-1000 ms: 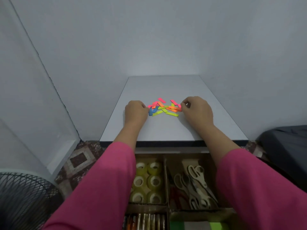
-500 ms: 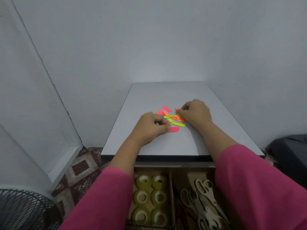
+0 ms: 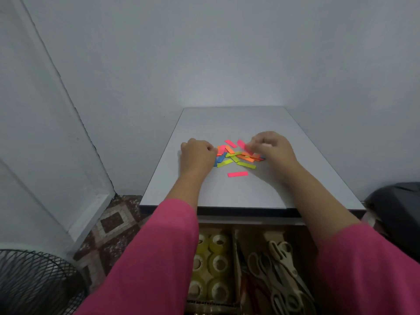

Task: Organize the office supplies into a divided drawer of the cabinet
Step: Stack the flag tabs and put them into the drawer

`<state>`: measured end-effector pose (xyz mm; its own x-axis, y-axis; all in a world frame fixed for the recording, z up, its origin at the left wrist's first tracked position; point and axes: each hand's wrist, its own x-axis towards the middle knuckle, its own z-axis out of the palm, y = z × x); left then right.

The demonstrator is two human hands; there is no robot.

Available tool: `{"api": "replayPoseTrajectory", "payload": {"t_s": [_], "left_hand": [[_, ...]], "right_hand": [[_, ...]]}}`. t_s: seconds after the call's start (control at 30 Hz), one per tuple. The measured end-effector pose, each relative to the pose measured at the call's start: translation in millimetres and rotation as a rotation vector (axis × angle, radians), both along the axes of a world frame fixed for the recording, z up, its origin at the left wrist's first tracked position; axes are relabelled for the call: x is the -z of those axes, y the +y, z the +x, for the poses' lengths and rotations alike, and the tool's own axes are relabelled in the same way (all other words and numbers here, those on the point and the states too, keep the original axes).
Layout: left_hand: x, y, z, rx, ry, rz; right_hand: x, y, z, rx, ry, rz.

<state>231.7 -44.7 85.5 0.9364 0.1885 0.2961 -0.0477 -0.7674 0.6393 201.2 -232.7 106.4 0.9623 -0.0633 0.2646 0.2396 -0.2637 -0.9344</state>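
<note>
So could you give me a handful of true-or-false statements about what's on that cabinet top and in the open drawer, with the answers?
1. The coloured paper strips lie on the cabinet top, between the left hand and the right hand. True.
2. One pink strip lies apart from the pile, nearer the person. True.
3. The tape rolls are on the cabinet top. False: they sit in the drawer's left compartment.
4. The scissors share a compartment with the tape. False: a divider separates them; the scissors are on the right.
5. Both sleeves are blue. False: they are pink.
</note>
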Motion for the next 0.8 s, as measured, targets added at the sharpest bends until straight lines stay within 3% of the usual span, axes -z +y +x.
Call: {"api": "replayPoseTrajectory", "payload": {"t_s": [0.03, 0.1, 0.17, 0.33, 0.47, 0.7, 0.8], "left_hand": [[-1, 0, 0, 0.018, 0.002, 0.023], [-1, 1, 0, 0.042, 0.001, 0.036], [-1, 1, -2, 0.052, 0.005, 0.039], [-4, 1, -6, 0.065, 0.053, -0.002], [-5, 2, -4, 0.050, 0.030, 0.004], [-5, -10, -2, 0.055, -0.009, 0.260], [-6, -10, -1, 0.046, -0.051, 0.265]], "right_hand": [[2, 1, -8, -0.053, -0.031, -0.117], [7, 2, -21, -0.063, -0.081, -0.560], [5, 1, -29, -0.057, -0.134, -0.764], [6, 2, -23, -0.038, -0.081, -0.595], [6, 2, -21, -0.048, -0.066, -0.346], [3, 2, -21, 0.027, 0.013, -0.118], [3, 0, -18, 0.044, 0.020, -0.100]]}}
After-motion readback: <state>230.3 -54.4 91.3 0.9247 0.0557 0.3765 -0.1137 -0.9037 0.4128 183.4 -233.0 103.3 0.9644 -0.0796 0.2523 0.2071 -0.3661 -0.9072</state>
